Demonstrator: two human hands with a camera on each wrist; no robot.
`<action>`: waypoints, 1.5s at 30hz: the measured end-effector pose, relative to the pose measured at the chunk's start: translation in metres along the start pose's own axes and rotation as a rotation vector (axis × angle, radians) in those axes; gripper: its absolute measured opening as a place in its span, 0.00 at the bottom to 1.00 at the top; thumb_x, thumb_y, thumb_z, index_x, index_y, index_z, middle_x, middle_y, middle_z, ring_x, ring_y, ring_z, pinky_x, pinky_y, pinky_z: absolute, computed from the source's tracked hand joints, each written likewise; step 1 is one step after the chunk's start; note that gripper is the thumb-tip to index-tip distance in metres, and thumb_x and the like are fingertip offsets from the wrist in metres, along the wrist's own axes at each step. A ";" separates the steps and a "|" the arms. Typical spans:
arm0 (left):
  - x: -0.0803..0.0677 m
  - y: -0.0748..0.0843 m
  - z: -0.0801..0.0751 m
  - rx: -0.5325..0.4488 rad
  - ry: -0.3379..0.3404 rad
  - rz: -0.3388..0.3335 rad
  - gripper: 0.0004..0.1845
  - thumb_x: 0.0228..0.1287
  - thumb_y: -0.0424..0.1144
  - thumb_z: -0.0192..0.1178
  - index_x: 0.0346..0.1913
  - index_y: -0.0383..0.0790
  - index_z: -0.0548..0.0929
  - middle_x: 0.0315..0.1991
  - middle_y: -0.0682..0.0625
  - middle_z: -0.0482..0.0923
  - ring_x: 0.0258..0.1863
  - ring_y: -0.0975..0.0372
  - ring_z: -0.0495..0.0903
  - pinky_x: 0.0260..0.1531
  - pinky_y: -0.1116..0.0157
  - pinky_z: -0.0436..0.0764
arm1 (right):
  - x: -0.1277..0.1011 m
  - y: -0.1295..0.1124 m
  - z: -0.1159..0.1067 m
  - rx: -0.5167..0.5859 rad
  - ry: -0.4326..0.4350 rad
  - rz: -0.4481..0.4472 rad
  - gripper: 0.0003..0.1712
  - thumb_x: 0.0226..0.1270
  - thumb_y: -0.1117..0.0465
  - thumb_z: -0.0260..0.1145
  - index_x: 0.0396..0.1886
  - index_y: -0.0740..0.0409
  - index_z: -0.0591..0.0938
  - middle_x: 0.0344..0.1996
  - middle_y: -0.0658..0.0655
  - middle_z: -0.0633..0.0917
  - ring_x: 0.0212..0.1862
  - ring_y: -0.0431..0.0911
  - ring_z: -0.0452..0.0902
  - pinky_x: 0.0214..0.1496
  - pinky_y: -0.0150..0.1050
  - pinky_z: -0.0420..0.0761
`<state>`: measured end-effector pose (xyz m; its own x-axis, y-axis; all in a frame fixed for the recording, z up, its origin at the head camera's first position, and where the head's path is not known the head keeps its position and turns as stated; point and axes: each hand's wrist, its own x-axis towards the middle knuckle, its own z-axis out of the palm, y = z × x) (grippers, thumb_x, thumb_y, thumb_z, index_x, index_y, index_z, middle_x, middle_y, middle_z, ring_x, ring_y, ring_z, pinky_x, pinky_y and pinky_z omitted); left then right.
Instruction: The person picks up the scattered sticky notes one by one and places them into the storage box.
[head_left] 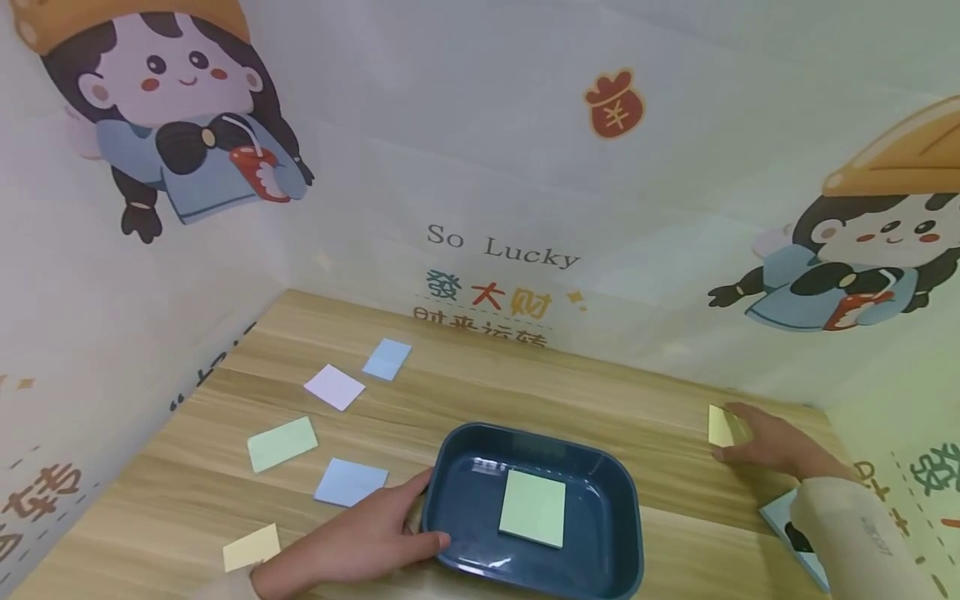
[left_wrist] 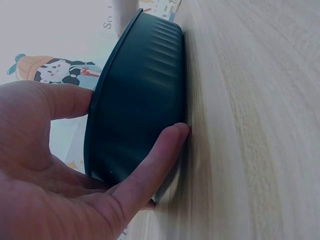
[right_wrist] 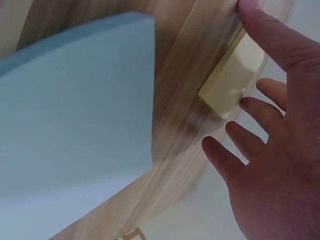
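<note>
My left hand (head_left: pixel 382 527) holds a dark blue plastic tray (head_left: pixel 637 533) at its left end. In the left wrist view, the thumb meets the tray's rim and another finger lies along its outer wall (left_wrist: pixel 135 95). Inside the tray is a light green sticky-note pad (head_left: pixel 532 508). Far to the right, my right hand (head_left: pixel 772 442) holds a small yellow sticky-note pad (head_left: pixel 722 427) between thumb and fingers. The right wrist view shows this yellow pad (right_wrist: pixel 232 77) close to the table, with the other fingers spread beside it.
Left of the tray lie two blue pads (head_left: pixel 387 359) (head_left: pixel 350 482), a lilac pad (head_left: pixel 334 387), a green pad (head_left: pixel 282 443) and a pale yellow pad (head_left: pixel 251 547). A light blue flat object (head_left: pixel 782 510) sits under the right forearm. Printed cloth (head_left: pixel 480 167) encloses the wooden table (head_left: pixel 450 392).
</note>
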<state>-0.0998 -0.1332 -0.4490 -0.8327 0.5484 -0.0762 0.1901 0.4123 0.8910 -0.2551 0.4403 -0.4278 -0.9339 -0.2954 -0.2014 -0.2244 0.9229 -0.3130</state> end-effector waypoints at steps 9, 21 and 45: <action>0.001 0.002 0.001 -0.011 0.000 0.008 0.43 0.76 0.45 0.70 0.86 0.37 0.62 0.20 0.60 0.79 0.18 0.69 0.75 0.23 0.67 0.72 | -0.009 0.002 0.001 -0.050 0.071 -0.016 0.49 0.68 0.50 0.82 0.72 0.82 0.72 0.68 0.86 0.74 0.67 0.83 0.71 0.64 0.76 0.73; 0.002 0.000 0.001 -0.006 0.003 -0.017 0.43 0.76 0.46 0.69 0.85 0.36 0.63 0.20 0.59 0.78 0.18 0.67 0.76 0.24 0.66 0.74 | -0.014 -0.017 0.018 -0.149 0.153 -0.057 0.41 0.64 0.47 0.78 0.64 0.74 0.79 0.55 0.80 0.81 0.45 0.69 0.85 0.47 0.69 0.83; 0.003 -0.001 0.002 0.010 0.001 -0.023 0.44 0.76 0.47 0.69 0.85 0.34 0.62 0.20 0.59 0.77 0.19 0.67 0.75 0.23 0.65 0.74 | -0.040 -0.057 0.026 -0.136 0.285 -0.162 0.33 0.62 0.48 0.80 0.62 0.61 0.85 0.56 0.68 0.88 0.55 0.68 0.81 0.54 0.70 0.80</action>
<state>-0.1015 -0.1298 -0.4508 -0.8378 0.5374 -0.0963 0.1758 0.4324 0.8844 -0.1973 0.3927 -0.4262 -0.9190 -0.3774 0.1143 -0.3931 0.8999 -0.1888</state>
